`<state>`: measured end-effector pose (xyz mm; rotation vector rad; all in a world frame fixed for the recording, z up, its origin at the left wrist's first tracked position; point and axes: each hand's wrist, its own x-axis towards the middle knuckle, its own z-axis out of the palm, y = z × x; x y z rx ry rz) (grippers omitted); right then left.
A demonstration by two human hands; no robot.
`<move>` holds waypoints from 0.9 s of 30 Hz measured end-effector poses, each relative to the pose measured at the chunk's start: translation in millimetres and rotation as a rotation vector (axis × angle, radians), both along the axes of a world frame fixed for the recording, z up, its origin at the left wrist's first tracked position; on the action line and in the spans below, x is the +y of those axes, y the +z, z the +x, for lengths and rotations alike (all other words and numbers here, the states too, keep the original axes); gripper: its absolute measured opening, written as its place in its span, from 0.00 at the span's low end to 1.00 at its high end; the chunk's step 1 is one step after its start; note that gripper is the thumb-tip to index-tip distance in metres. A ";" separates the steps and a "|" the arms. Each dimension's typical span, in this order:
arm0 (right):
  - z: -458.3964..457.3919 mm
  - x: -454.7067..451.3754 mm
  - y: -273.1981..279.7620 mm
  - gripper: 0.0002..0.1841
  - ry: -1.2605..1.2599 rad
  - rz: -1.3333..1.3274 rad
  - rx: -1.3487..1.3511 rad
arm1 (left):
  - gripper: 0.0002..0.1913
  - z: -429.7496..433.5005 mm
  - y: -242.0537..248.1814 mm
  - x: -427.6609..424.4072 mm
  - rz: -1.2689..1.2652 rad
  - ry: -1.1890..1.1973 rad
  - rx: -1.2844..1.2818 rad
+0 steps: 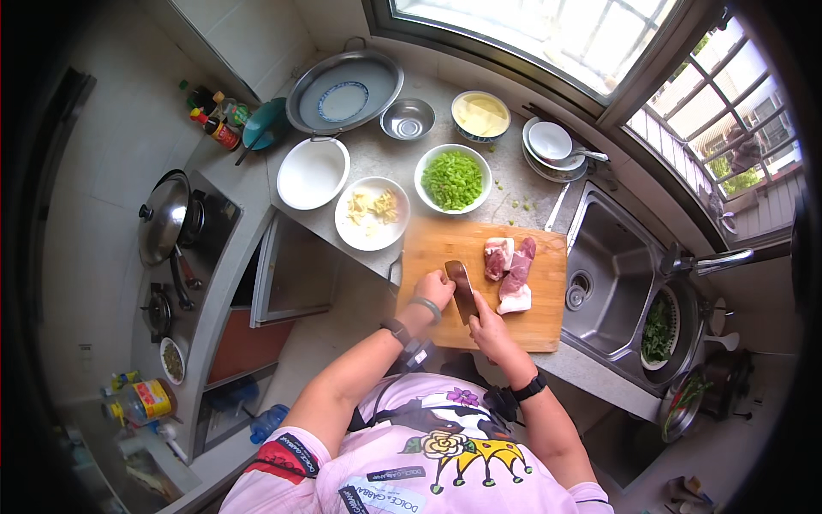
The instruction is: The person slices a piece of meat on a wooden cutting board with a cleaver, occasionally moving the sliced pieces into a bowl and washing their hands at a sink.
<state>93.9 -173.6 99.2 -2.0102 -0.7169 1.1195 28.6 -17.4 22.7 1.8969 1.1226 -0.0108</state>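
My right hand (pixel 493 326) grips the handle of a cleaver (pixel 462 292). Its broad dark blade points away from me over a wooden cutting board (pixel 542 327). Just left of the blade is my left hand (pixel 435 289), its fingers curled close to the steel; whether anything lies beneath them is hidden. Pieces of raw meat rest on the board's right side. One is a short chunk with white fat (pixel 498 258); beside it lies a longer strip (pixel 519 266) with a pale fatty end (pixel 515 300) nearest me.
Behind the board stand a bowl of chopped greens (pixel 452 180) and a white dish of chopped pale pieces (pixel 371 214). A steel sink (pixel 620 276) adjoins the board on the right. At left, a lidded wok (pixel 166 218) sits on the stove. A cabinet door (pixel 295 276) hangs ajar.
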 end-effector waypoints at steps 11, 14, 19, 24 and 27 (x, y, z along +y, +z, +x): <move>-7.7 -11.9 -21.5 0.29 -0.036 0.123 -0.064 | 0.12 -0.5 -3.7 0.6 -0.002 -0.013 0.018; -5.0 -14.7 -4.3 0.29 -0.064 0.052 0.056 | 0.12 -0.6 -4.3 -1.8 0.032 -0.009 0.021; -2.8 -17.6 -5.3 0.29 -0.083 0.041 0.098 | 0.12 -0.1 -5.9 -1.3 0.016 0.007 -0.039; -1.0 -12.3 -10.4 0.29 -0.029 0.024 0.073 | 0.10 -1.5 -11.2 0.0 0.010 0.020 -0.037; -10.7 -5.5 -46.9 0.30 -0.100 0.138 -0.076 | 0.10 0.3 -10.5 -1.7 0.023 -0.002 -0.047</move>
